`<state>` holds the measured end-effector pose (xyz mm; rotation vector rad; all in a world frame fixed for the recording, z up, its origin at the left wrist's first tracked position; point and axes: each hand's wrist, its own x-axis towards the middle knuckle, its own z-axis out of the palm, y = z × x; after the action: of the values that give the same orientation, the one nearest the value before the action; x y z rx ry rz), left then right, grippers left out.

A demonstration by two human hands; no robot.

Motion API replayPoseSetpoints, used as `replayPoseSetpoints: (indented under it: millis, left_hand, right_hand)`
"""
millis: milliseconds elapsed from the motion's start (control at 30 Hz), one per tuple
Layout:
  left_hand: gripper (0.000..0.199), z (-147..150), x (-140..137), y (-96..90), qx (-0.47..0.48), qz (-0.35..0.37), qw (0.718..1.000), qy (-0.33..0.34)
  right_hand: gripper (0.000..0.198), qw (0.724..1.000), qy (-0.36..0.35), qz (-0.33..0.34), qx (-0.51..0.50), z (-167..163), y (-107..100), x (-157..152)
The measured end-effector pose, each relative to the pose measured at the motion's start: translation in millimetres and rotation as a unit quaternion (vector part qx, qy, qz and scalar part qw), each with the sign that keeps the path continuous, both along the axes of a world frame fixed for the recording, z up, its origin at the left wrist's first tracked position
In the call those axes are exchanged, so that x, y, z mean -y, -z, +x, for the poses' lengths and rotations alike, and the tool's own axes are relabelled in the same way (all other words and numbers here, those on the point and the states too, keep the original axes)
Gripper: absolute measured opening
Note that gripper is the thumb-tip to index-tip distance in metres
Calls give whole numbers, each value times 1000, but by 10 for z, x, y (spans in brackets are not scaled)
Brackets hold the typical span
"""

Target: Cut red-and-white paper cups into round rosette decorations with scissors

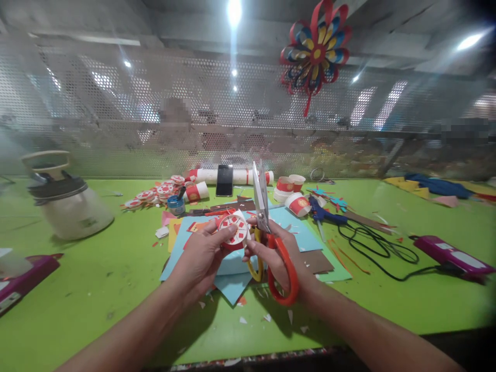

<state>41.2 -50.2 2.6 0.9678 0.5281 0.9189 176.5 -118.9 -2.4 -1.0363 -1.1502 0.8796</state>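
Observation:
My left hand (201, 252) pinches a cut paper cup (237, 233), whose round white end with small red squares faces me. Its thumb lies across that end. In my right hand (279, 254) is a pair of scissors (283, 297) with one orange and one yellow handle loop. The blades point upward, slightly apart, to the right of the cup and away from its round end. My right fingertips are close to the cup's right edge; whether they touch it I cannot tell. Beneath both hands lie light blue paper sheets (232, 287).
Decorated discs (145, 196) and a blue jar (176, 205) stand left. Behind are a phone (225, 181) and a white tube (242, 176). Right are paper cups (298, 204), a glue gun (325, 214) with its cable, and a purple power strip (451, 257). A sprayer bottle (73, 212) stands far left.

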Motion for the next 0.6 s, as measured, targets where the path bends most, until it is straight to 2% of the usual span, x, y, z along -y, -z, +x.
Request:
replayPoseSetpoints:
  millis: [233, 433, 600]
  left_hand:
    - [22, 18, -34, 14, -3, 0, 1000, -5]
    - [16, 27, -49, 7, 2, -2, 1000, -2]
    - [16, 35, -90, -28, -17, -23, 1000, -13]
  right_hand:
    - [38, 1000, 14, -7, 12, 0, -17, 13]
    - [38, 1000, 1, 0, -21, 28, 89, -30]
    - [37, 1000, 3, -26, -14, 43, 84, -38]
